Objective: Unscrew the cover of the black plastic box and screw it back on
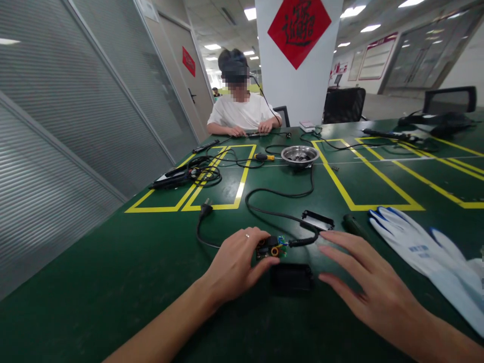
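Observation:
My left hand point(236, 264) pinches a small circuit board point(271, 248) with green and orange parts, lifted slightly over the green table point(113, 282). A black cable point(280, 214) runs from the board's right end and loops back across the table. Below the board lies a black case half point(292, 278). A second black case piece point(317, 220) rests just behind. My right hand point(363, 282) hovers with fingers spread, its fingertips close to the cable end and the case half, holding nothing.
White and blue work gloves point(423, 249) lie at right, a dark green screwdriver handle point(353, 225) beside them. A steel bowl point(300, 155), a yellow-handled screwdriver point(264, 157) and tangled cables point(196, 174) sit farther back. Another person in a white shirt point(242, 113) works at the far end.

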`<action>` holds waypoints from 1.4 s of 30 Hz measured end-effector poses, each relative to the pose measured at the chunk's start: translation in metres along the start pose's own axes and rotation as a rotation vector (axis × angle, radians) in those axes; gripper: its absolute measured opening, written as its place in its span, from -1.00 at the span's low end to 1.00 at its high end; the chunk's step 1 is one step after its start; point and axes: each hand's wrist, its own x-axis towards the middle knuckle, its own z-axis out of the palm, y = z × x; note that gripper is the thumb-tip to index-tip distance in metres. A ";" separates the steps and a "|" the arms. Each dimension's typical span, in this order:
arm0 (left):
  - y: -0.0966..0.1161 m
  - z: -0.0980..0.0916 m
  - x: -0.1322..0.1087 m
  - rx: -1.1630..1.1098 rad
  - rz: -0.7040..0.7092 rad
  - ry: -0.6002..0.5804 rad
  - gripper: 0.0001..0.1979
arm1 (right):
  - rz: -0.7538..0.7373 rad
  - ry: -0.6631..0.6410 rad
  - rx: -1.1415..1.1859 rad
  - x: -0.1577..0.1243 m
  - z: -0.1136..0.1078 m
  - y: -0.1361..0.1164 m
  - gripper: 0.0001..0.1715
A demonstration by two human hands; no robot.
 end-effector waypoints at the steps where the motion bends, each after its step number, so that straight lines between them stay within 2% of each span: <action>1: 0.006 0.002 0.000 -0.021 0.033 -0.025 -0.65 | -0.023 -0.016 -0.020 0.001 0.001 0.000 -0.43; 5: 0.022 0.006 0.001 -0.077 0.073 -0.179 -0.63 | -0.098 -0.068 -0.028 -0.001 0.010 -0.002 -0.52; 10: 0.019 0.005 0.000 -0.162 0.106 -0.299 -0.30 | -0.022 -0.146 0.011 -0.007 0.012 -0.001 -0.45; 17: 0.011 0.003 0.001 -0.131 0.173 -0.363 -0.52 | -0.010 -0.241 0.028 -0.009 0.015 -0.002 -0.44; 23: 0.012 0.002 0.001 -0.088 0.171 -0.358 -0.59 | -0.007 -0.352 0.012 -0.011 0.017 0.000 -0.40; 33: 0.014 0.001 0.002 -0.093 0.137 -0.392 -0.59 | 0.002 -0.391 -0.024 -0.006 0.016 -0.001 -0.50; 36: 0.014 -0.002 0.001 -0.123 0.127 -0.333 -0.42 | -0.023 -0.379 -0.033 -0.006 0.017 0.001 -0.50; 39: 0.020 -0.001 0.000 -0.105 0.116 -0.156 -0.23 | -0.024 -0.349 -0.025 -0.007 0.017 0.001 -0.52; 41: 0.027 0.005 0.000 -0.058 0.156 -0.147 -0.22 | -0.014 -0.328 -0.019 -0.009 0.018 -0.001 -0.51; 42: 0.031 0.008 0.000 -0.042 0.195 -0.225 -0.22 | -0.004 -0.321 -0.016 -0.009 0.019 -0.003 -0.49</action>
